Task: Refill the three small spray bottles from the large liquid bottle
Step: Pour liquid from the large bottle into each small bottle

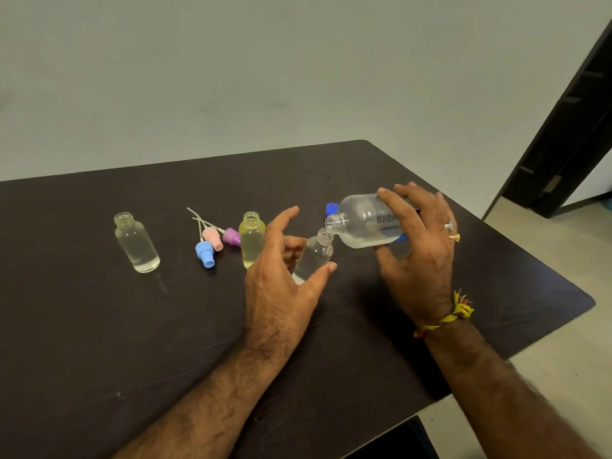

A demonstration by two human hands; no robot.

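Pouring from the big bottle (367, 223) into a small bottle (314, 256) near the table's (99, 326) right side

I'd keep the two mouths touching and tip slowly – my right hand (417, 250) wraps the big bottle, my left hand (281, 276) steadies the small one, thumb against it, fingers spread – it looks clear, tilted, uncapped

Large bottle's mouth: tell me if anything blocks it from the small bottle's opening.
Nothing visible does. The large bottle, tipped in the right hand, has its mouth right at the uncapped small bottle held by the left hand.
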